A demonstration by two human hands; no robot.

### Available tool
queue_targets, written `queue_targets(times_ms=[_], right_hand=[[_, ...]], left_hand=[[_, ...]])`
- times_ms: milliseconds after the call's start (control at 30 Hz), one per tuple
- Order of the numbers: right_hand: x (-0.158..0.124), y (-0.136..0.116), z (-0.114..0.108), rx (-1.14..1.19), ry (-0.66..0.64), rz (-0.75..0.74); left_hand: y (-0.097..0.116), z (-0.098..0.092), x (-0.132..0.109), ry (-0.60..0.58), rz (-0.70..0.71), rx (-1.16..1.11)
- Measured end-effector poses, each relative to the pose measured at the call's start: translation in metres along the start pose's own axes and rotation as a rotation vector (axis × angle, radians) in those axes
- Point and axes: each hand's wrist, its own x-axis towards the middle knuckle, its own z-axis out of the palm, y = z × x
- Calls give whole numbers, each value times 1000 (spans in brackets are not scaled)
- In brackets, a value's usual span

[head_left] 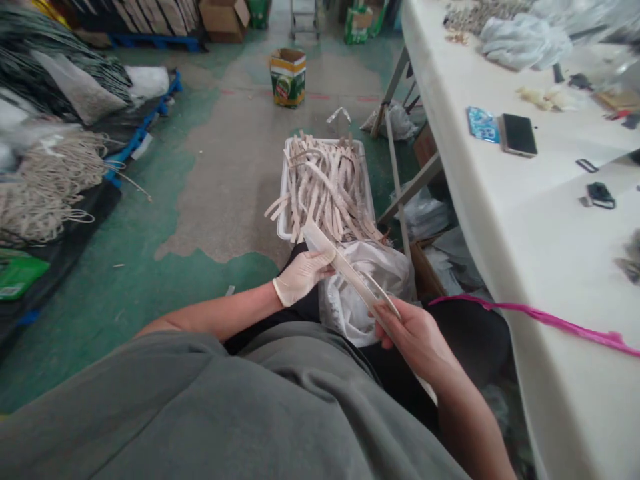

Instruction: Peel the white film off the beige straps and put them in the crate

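Note:
A flat off-white strap (354,279) stretches slantwise between my hands, above my lap. My left hand (303,275), in a thin whitish glove, pinches it near its upper end. Bare and lower down, my right hand (413,333) is closed round the strap, and a narrow loop of it stands out beside the fingers. Part of the strap shows again below my right wrist. Just beyond my hands, a white plastic basket (369,190) is heaped with similar beige straps (325,183). Under the held strap sits a whitish plastic bag (355,317).
To the right is a white-covered table (540,233) with a phone (519,135), a pink cord (555,321) and black buckles (601,195). Its metal legs stand near the basket. Bundled cords (65,173) lie on a pallet at left. A cardboard box (289,79) stands ahead.

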Motion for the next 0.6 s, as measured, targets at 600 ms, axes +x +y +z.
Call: queue_targets(times_ms=[600], right_hand=[[39, -5, 42, -223, -199, -26]], left_hand=[[-21, -46, -32, 193, -63, -154]])
